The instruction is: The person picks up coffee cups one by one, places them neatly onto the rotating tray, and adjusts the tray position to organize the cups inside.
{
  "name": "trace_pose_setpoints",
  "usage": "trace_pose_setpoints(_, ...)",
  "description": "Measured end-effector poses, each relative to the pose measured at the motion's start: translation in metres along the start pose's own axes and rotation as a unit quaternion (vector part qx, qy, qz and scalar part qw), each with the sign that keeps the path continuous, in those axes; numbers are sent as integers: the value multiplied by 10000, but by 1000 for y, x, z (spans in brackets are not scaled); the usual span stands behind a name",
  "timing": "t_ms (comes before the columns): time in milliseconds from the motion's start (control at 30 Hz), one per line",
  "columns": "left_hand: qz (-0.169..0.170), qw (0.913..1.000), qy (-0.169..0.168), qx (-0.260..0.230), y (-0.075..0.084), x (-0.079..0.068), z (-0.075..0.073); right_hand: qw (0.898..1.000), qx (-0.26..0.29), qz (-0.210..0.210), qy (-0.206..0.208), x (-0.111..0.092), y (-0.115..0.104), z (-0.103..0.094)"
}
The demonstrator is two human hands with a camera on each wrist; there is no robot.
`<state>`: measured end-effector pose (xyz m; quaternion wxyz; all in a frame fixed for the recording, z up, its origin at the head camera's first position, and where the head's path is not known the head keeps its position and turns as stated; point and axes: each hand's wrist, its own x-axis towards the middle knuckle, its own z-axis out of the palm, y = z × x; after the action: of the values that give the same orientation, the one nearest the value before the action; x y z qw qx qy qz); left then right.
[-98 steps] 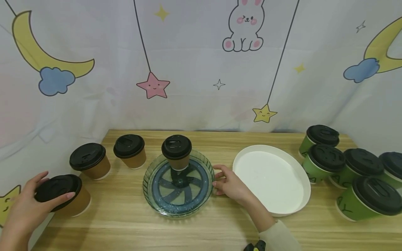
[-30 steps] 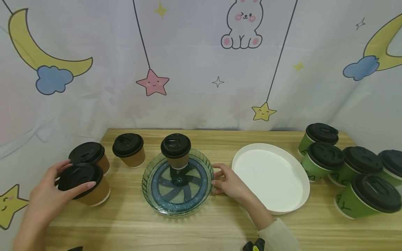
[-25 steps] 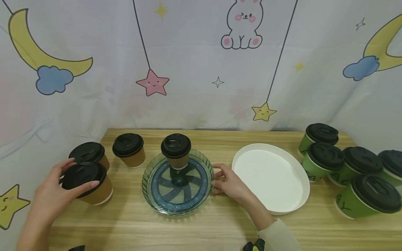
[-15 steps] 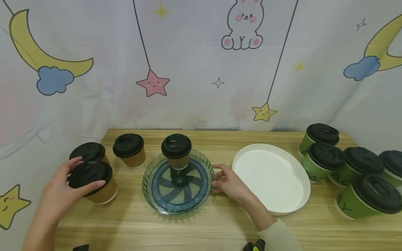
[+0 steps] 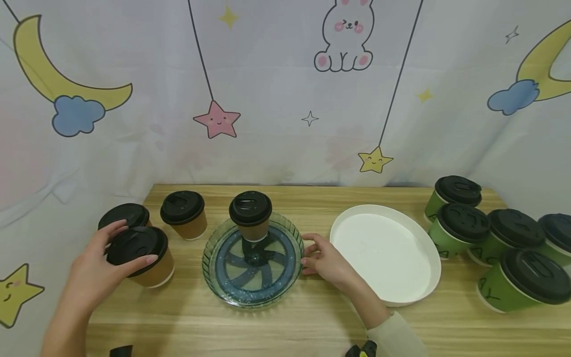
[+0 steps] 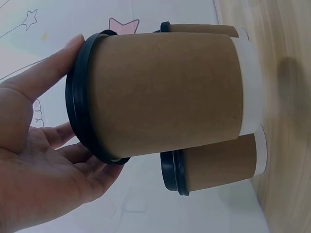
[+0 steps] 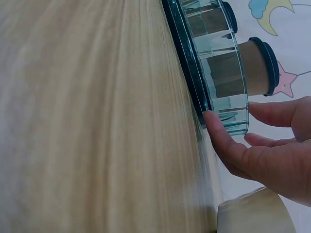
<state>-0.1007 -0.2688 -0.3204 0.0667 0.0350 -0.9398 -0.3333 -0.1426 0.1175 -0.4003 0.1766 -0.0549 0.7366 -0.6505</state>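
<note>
My left hand (image 5: 91,267) grips a brown paper cup (image 5: 157,267) by its black lid, fingers and thumb around the lid's edge. In the left wrist view the cup (image 6: 165,92) is upright, its white base close over the table. A greenish clear dish (image 5: 211,285) with a fluted rim lies mid-table, a dark blue spoked disc pattern showing in it. Toward its back stands another lidded brown cup (image 5: 253,232). My right hand (image 5: 329,264) holds the dish's right side; the right wrist view shows fingertips at rim and base of the dish (image 7: 233,116).
Two more lidded brown cups, one (image 5: 127,214) partly behind my left hand and another (image 5: 189,223), stand at the back left. A round white tray (image 5: 385,253) lies right of the dish. Several green cups (image 5: 459,233) with black lids crowd the right side. A printed curtain (image 5: 276,99) closes the back.
My left hand has brought the brown cup rightward and a little back, from the table's left edge toward the dish. My right hand has stayed at the dish.
</note>
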Motion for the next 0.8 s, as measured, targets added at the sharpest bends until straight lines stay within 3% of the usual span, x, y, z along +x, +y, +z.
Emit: trace_pose_setpoints(800,273,9994,92,-168,21,3,2,10000,-45,20,12,0,2,-1)
